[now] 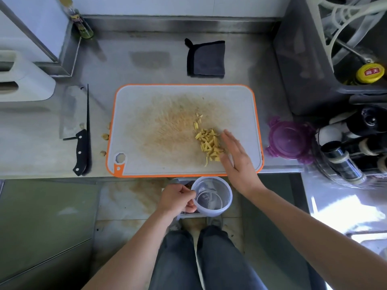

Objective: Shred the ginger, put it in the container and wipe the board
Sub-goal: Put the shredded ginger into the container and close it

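A pile of yellow shredded ginger (208,143) lies on the right half of the white, orange-rimmed cutting board (146,160). My right hand (235,158) rests flat and open on the board, its fingers against the right side of the pile. My left hand (178,198) grips the rim of a clear round container (212,195), held just below the counter's front edge under the board. The container looks empty. A folded dark grey cloth (206,59) lies on the counter behind the board.
A cleaver (72,122) lies left of the board with a few ginger scraps (105,136) beside it. A purple lid (290,141) sits right of the board. Bottles and a dark crate (303,59) crowd the right side; a bottle (80,24) stands at back left.
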`<control>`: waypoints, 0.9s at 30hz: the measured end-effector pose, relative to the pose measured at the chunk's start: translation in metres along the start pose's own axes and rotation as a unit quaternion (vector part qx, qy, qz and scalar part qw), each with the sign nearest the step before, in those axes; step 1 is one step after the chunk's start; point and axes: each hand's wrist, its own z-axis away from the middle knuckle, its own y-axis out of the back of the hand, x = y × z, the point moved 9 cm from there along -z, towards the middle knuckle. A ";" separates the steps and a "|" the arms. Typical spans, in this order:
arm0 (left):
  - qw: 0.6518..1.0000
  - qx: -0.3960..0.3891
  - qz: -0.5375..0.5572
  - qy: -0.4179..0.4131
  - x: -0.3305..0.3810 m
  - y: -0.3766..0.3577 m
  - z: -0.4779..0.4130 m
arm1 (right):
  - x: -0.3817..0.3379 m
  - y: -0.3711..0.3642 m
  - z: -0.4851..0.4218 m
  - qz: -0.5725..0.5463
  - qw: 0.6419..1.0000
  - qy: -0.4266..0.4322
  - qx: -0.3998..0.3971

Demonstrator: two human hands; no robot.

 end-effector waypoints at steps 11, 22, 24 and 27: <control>0.999 -0.003 -0.032 -0.013 0.000 0.003 0.000 | -0.010 -0.014 0.029 0.002 0.999 0.011 -0.033; 0.995 0.033 -0.053 -0.075 0.009 0.018 0.015 | -0.005 -0.001 0.004 0.077 0.995 0.055 -0.001; 0.994 0.042 -0.053 -0.085 0.011 0.020 0.019 | -0.006 -0.003 0.008 0.093 0.994 0.049 -0.001; 0.993 0.048 -0.062 -0.089 0.014 0.019 0.023 | -0.013 -0.013 0.023 0.101 0.993 0.051 -0.025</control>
